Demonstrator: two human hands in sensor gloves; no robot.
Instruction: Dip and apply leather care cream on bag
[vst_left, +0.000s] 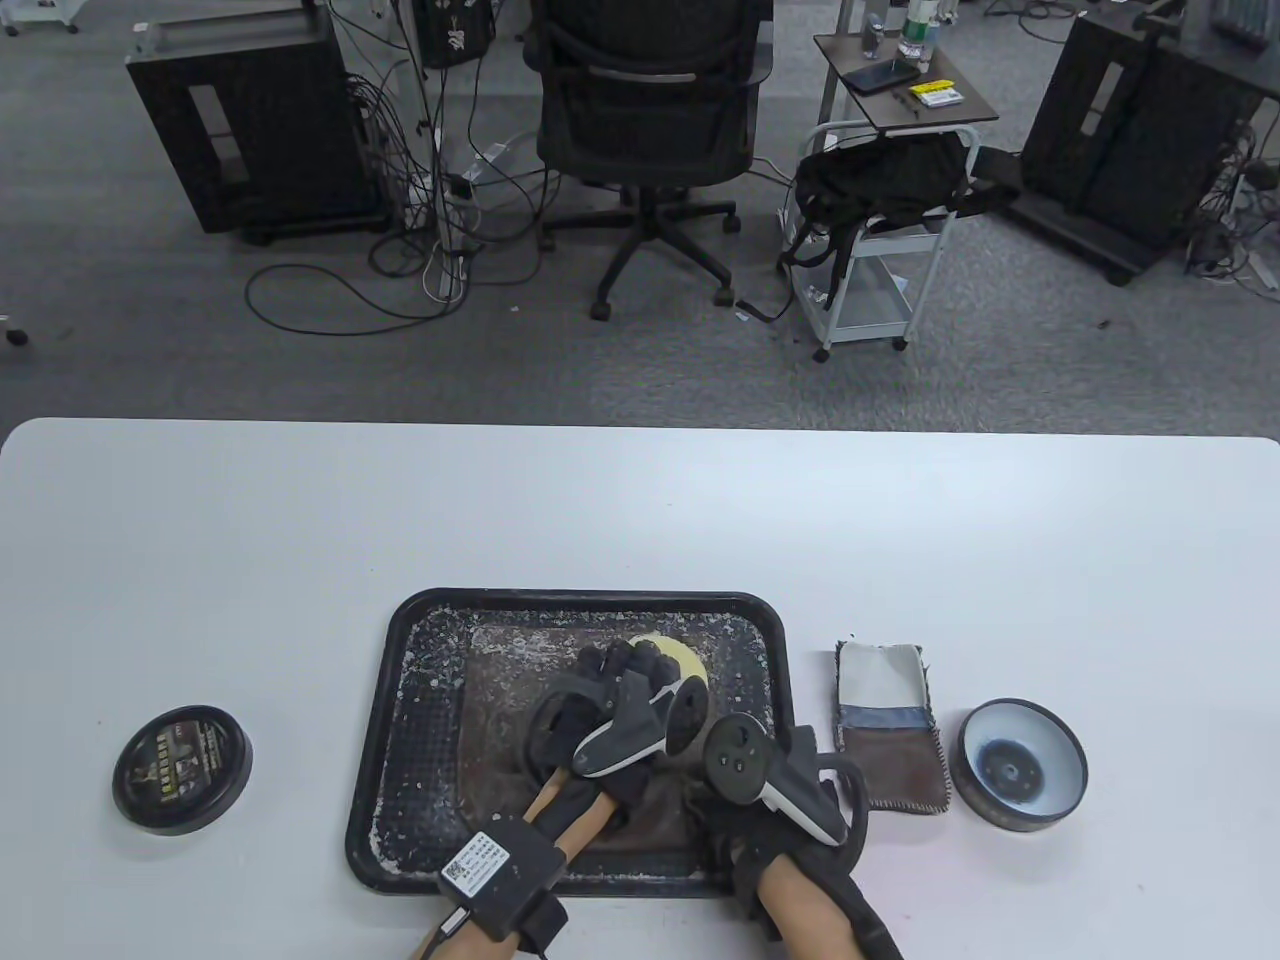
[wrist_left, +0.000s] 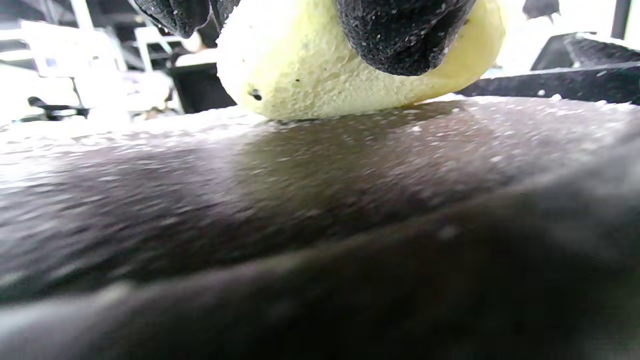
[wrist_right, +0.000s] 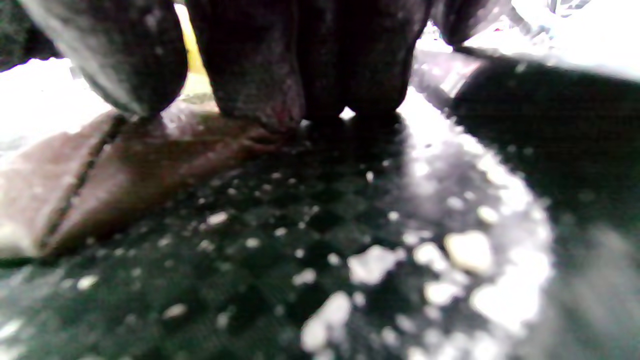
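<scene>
A brown leather bag (vst_left: 500, 690) lies flat in a black tray (vst_left: 420, 720) speckled with white flecks. My left hand (vst_left: 615, 685) grips a yellow sponge (vst_left: 692, 657) and holds it down on the bag's far right part. In the left wrist view the sponge (wrist_left: 310, 65) rests on the leather (wrist_left: 300, 200) under my gloved fingertips (wrist_left: 400, 35). My right hand (vst_left: 810, 790) rests at the bag's near right corner. In the right wrist view its fingers (wrist_right: 250, 60) press down on the bag's edge (wrist_right: 100, 190) beside the tray floor (wrist_right: 350, 225).
An open cream tin (vst_left: 1020, 765) stands on the white table right of the tray, with a folded cloth (vst_left: 890, 725) between them. The tin's black lid (vst_left: 182, 770) lies left of the tray. An office chair and carts stand beyond the far edge.
</scene>
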